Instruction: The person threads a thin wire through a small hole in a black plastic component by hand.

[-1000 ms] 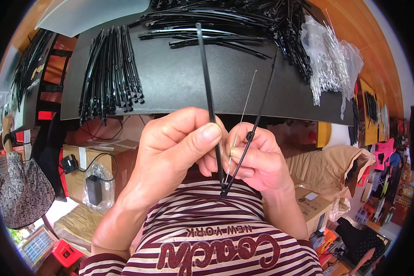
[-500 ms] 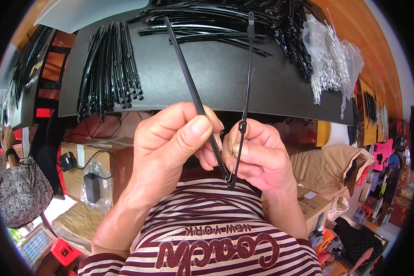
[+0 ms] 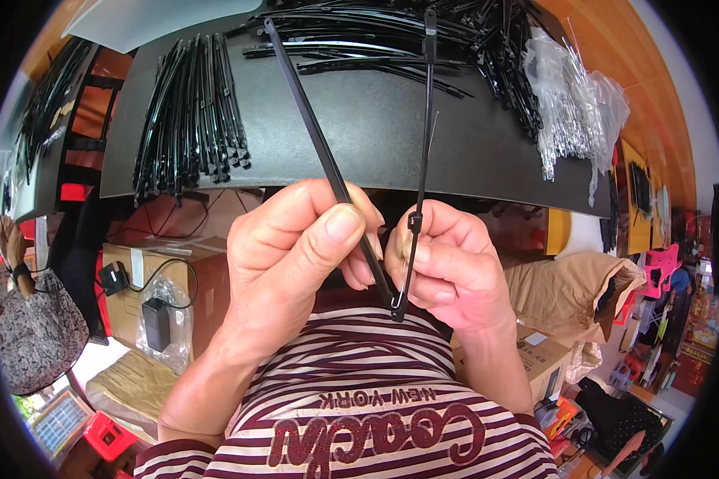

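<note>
My left hand [image 3: 291,243] is closed round a flat black bar [image 3: 305,120], pinching its lower part between thumb and fingers. In my right hand [image 3: 455,267] is a thinner black rod [image 3: 427,120] with a small black collar [image 3: 415,222] by the fingertips. Below my hands the two pieces meet at a small joint [image 3: 397,305], forming a narrow V that spreads upward. A bit of bright wire shows at this joint. Beside the thin rod a fine wire [image 3: 434,132] sticks up. Parts of both pieces are hidden behind my fingers.
Ahead stands a black table [image 3: 295,152]. On it lie a bundle of black rods [image 3: 192,112], more rods piled at the back [image 3: 359,36], and thin silvery wires in a plastic bag [image 3: 571,112]. A cardboard box [image 3: 208,279] sits lower left; another person's hand [image 3: 12,242] shows far left.
The upper ends of both pieces have shifted slightly left and up, and their joint has risen a little. The loose wire loop below my right fingers no longer shows. My grips look the same.
</note>
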`<state>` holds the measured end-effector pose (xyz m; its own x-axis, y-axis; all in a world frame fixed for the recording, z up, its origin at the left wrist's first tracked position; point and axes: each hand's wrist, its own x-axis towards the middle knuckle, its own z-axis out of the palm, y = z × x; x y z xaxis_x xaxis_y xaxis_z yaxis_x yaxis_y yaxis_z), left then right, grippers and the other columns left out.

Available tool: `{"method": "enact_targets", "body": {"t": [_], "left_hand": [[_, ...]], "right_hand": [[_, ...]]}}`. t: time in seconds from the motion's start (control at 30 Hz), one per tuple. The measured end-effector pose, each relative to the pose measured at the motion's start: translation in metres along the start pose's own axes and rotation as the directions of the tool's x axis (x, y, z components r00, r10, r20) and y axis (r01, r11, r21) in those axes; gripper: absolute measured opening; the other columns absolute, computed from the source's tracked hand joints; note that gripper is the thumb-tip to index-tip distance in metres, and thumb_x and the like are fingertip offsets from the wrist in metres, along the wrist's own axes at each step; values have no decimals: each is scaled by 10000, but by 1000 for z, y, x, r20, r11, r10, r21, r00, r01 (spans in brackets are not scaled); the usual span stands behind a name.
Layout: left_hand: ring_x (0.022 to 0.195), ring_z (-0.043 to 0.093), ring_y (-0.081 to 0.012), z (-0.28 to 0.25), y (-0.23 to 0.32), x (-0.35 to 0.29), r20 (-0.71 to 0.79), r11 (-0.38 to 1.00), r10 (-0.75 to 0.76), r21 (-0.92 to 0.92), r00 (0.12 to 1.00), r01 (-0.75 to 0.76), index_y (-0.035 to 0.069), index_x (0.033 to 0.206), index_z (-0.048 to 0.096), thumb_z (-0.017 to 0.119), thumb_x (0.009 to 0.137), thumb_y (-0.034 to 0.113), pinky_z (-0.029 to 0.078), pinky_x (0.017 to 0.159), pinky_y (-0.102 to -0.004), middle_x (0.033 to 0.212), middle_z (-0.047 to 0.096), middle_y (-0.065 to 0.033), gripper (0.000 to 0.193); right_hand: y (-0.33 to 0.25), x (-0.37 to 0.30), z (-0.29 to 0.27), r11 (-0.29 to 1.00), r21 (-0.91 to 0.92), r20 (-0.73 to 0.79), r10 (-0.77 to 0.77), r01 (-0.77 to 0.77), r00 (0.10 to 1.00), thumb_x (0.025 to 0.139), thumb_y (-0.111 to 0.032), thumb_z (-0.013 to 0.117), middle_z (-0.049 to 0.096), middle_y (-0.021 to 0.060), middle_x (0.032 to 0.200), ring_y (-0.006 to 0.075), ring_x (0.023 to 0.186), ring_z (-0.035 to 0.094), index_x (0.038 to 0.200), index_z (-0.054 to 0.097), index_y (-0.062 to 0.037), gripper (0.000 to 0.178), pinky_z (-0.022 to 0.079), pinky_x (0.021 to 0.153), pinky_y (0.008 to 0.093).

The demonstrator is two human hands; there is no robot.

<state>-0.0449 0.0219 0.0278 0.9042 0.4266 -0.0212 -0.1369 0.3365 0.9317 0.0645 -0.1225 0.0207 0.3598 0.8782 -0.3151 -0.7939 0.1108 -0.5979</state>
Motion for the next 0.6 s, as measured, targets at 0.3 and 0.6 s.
{"method": "enact_targets", "body": {"t": [0.3, 0.6], "left_hand": [[594, 572, -135, 0, 0, 0, -20, 1000, 5, -2, 1000, -5, -21, 934, 565, 515, 938, 240, 473, 545, -236, 750, 606, -102, 266], [614, 553, -82, 2, -2, 0, -53, 998, 17, -64, 998, -21, -38, 909, 609, 543, 928, 180, 458, 568, -207, 754, 604, -55, 228]], "right_hand": [[1, 3, -1, 1000, 17, 16, -1, 0, 1000, 873, 6, 524, 595, 100, 722, 10, 445, 377, 853, 553, 23, 39, 261, 386, 139], [0, 4, 0, 1000, -14, -1, -12, 12, 1000, 869, 8, 524, 599, 111, 717, 11, 440, 368, 851, 553, 22, 38, 256, 378, 141]]}}
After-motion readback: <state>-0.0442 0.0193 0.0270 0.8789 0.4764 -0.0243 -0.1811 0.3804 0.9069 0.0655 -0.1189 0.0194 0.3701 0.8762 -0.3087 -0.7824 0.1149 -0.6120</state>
